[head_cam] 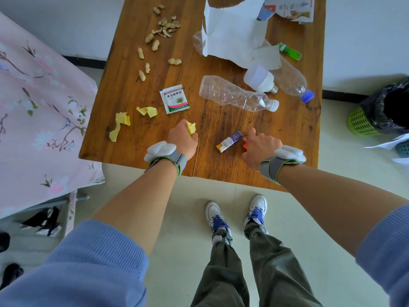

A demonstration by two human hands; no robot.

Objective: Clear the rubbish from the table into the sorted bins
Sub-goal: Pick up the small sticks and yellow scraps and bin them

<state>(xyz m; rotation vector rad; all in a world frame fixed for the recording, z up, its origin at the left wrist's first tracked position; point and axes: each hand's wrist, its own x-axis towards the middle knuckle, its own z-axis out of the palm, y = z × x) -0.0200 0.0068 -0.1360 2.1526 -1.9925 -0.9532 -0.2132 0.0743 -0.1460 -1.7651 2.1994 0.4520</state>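
Observation:
My left hand (pixel 182 139) grips a crumpled yellow paper scrap (pixel 191 127) near the front of the wooden table (pixel 124 89). My right hand (pixel 261 146) curls around a small red object (pixel 244 146), mostly hidden, beside a purple and white lighter (pixel 229 141). Two more yellow paper scraps (pixel 120 125) (pixel 147 111) lie at the front left. A white sachet (pixel 174 99) sits mid-table. Two clear plastic bottles (pixel 236 94) (pixel 290 77), a light bulb (pixel 260 79), a green lighter (pixel 290 51), white paper (pixel 232 34) and peanut shells (pixel 163 25) lie farther back.
A green basket bin with a black liner (pixel 380 111) stands on the floor to the right of the table, a second bin's edge (pixel 402 148) beside it. A bed with a pink floral cover (pixel 37 103) touches the table's left side. My feet stand before the table.

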